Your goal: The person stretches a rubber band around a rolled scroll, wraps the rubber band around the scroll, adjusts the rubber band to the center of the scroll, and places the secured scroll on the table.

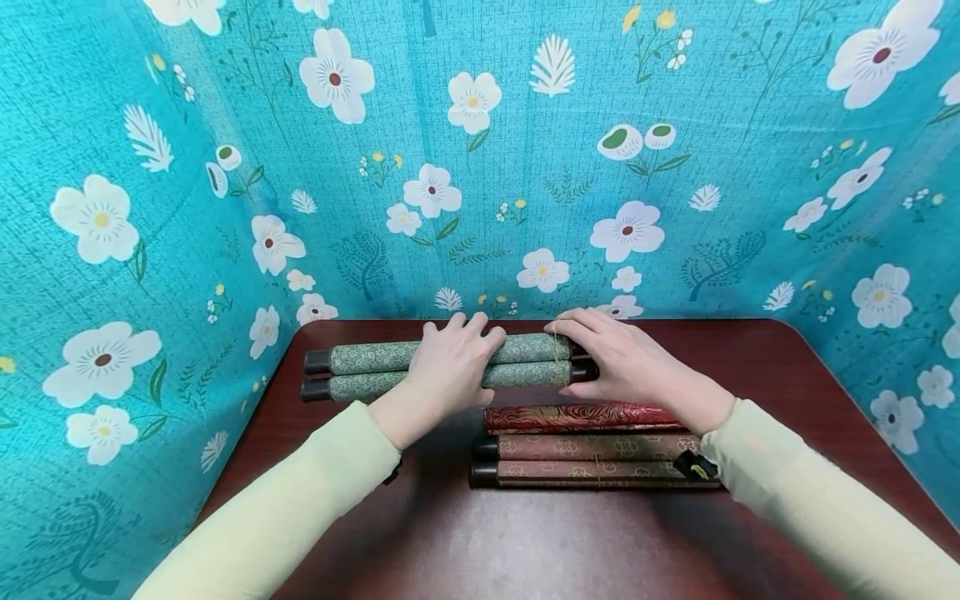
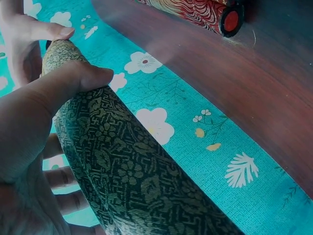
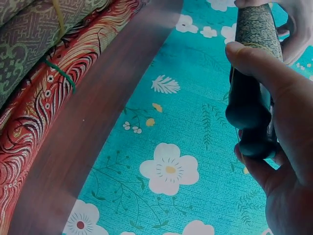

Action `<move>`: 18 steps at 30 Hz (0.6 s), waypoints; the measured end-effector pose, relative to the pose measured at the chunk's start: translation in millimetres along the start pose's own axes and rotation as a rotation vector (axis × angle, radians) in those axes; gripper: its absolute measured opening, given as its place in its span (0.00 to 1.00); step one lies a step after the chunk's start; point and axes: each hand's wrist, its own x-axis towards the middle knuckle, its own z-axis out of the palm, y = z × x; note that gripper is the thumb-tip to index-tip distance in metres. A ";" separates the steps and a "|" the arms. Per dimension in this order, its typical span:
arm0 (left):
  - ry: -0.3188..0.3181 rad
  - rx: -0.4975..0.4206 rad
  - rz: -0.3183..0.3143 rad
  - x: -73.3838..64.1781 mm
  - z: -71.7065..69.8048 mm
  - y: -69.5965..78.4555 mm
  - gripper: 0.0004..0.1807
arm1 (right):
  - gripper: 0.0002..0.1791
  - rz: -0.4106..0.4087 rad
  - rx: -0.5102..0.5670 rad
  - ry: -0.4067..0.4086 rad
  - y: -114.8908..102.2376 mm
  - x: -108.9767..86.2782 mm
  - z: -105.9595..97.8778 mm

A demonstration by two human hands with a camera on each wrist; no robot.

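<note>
A green brocade hanging scroll [image 1: 375, 357], made of two parallel rolls with dark end knobs, is held near the table's far edge. My left hand [image 1: 452, 360] grips it around the middle, thumb on the near side. At its right end my right hand [image 1: 621, 357] holds the rolls close to the black knobs [image 3: 248, 110], where a thin yellowish band [image 1: 557, 354] loops round. In the left wrist view the green patterned cloth [image 2: 132, 161] runs diagonally under my left thumb.
Nearer on the dark red table [image 1: 517, 542] lie a red patterned scroll [image 1: 562, 418] and a pink-brown two-roll scroll [image 1: 585, 448] with dark knobs, below my right forearm. A turquoise floral cloth [image 1: 495, 200] hangs behind the table and along both sides.
</note>
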 end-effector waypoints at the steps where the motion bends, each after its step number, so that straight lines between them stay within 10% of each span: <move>1: 0.002 0.003 0.001 0.0 0.2 0.2 0.40 | 0.47 0.000 -0.003 0.006 -0.5 -0.4 0.2; 18: 0.027 0.037 0.019 -0.1 1.7 6.8 0.41 | 0.44 0.051 0.103 0.003 -4.4 -7.4 2.2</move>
